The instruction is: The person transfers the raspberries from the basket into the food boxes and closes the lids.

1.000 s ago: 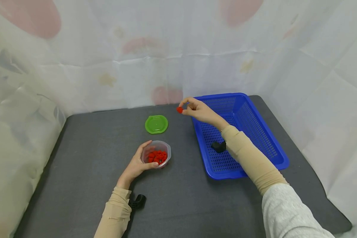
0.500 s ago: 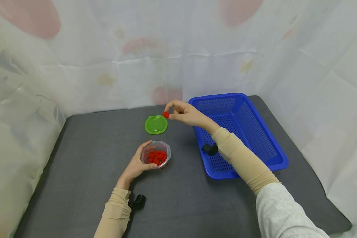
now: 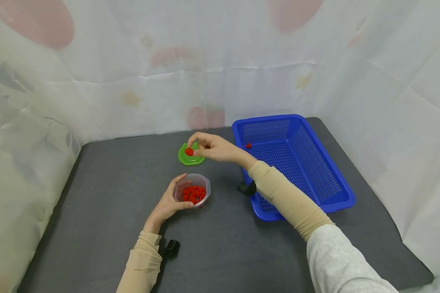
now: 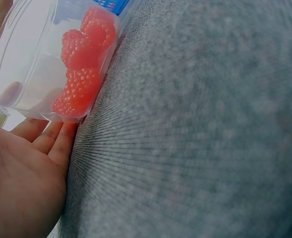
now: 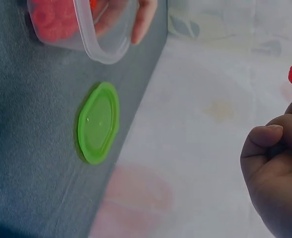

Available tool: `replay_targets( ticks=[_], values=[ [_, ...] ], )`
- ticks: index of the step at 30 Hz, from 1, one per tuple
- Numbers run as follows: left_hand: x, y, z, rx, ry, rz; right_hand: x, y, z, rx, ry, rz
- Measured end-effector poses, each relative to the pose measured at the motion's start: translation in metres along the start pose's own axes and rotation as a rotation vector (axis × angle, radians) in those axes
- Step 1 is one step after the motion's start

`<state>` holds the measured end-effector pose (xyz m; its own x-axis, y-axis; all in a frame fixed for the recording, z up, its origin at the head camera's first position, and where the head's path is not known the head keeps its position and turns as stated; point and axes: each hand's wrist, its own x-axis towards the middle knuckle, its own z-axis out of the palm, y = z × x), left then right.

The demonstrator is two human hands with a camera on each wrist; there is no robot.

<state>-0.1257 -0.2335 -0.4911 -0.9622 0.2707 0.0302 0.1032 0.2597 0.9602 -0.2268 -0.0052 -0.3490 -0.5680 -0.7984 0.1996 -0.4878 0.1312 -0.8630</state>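
Observation:
In the head view my left hand (image 3: pixel 169 202) grips a clear plastic tub (image 3: pixel 203 179) by its side, thumb at the near rim and fingers round the far side. Several red raspberries (image 4: pixel 81 91) lie at the bottom of the tub. Between thumb and index finger, my right hand (image 3: pixel 214 147) pinches a single raspberry (image 3: pixel 189 151), held up over the green lid (image 3: pixel 193 162). The right wrist view shows that raspberry only in part, at the right edge. The lid lies flat on the table behind the tub.
On the right stands a blue perforated basket (image 3: pixel 316 167), with one raspberry (image 3: pixel 249 145) visible inside near its far left corner. My right forearm crosses the basket's near left rim. A dark cloth covers the table (image 3: pixel 106 211); a pale printed curtain (image 3: pixel 161 97) hangs behind and at the sides.
My right hand has moved left and slightly nearer with the raspberry, from the basket's far left corner to above the lid. A raspberry in the basket has come into view. My left hand stays put.

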Motion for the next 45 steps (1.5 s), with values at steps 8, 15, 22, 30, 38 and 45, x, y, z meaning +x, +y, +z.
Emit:
replay_targets(
  ticks=[8, 15, 22, 30, 38, 45],
  values=[
    [-0.001, -0.001, 0.001, -0.035, -0.014, 0.013, 0.004, 0.002, 0.012, -0.033, -0.097, 0.067],
    [0.0, -0.002, 0.0, -0.062, -0.019, 0.024, 0.008, 0.01, 0.021, -0.082, -0.195, 0.101],
    [0.0, -0.001, 0.001, -0.072, -0.018, -0.007, 0.009, 0.02, 0.031, -0.1, -0.346, 0.155],
    [0.0, -0.002, 0.0, -0.033, -0.016, 0.016, 0.01, 0.031, 0.04, -0.165, -0.508, 0.215],
    [0.0, -0.001, -0.002, -0.023, -0.023, -0.013, 0.009, 0.035, 0.043, -0.252, -0.539, 0.254],
    [0.0, -0.003, -0.002, 0.034, 0.003, -0.041, 0.008, 0.037, 0.045, -0.293, -0.574, 0.281]
  ],
)
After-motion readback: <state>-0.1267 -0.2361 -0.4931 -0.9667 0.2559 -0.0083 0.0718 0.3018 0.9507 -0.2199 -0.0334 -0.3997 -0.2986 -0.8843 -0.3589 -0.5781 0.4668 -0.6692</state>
